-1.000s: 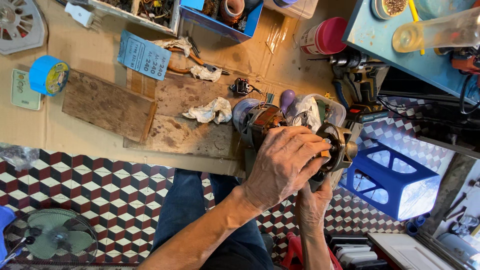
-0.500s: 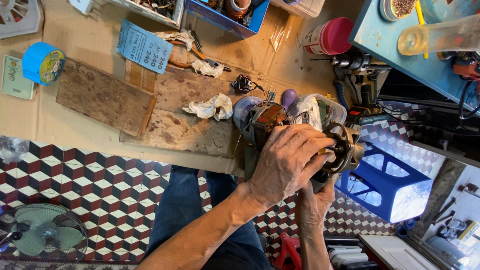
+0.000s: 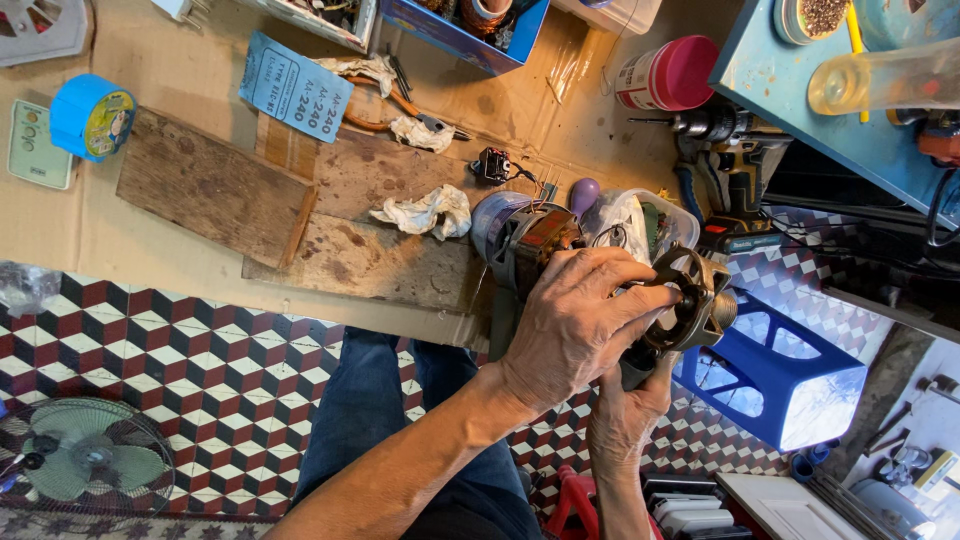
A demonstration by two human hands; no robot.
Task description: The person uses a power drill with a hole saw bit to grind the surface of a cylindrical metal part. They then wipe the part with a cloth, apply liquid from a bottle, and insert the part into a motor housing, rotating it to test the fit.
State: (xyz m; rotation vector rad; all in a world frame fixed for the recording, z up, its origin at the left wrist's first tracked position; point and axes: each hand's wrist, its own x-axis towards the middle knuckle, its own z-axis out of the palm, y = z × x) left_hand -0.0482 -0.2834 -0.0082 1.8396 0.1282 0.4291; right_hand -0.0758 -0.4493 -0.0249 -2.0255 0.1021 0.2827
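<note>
A small electric motor (image 3: 530,238) with copper windings rests at the near edge of the cardboard-covered workbench (image 3: 180,255). My left hand (image 3: 575,325) lies over the motor, its fingers on the round metal end housing (image 3: 700,300) at the right. My right hand (image 3: 625,415) comes up from below and grips the same housing from underneath. Both hands close around the motor assembly. The parts under my palm are hidden.
Worn wooden boards (image 3: 215,190), crumpled rags (image 3: 425,212), pliers (image 3: 385,105), a blue paper slip (image 3: 295,90) and a blue tape roll (image 3: 90,115) lie on the bench. A cordless drill (image 3: 720,150), a pink-lidded jar (image 3: 670,72), a blue plastic stool (image 3: 775,385) and a floor fan (image 3: 85,462) surround it.
The view has drifted slightly. Both hands stay on the motor, and my left fingers have shifted a little further onto the metal end housing.
</note>
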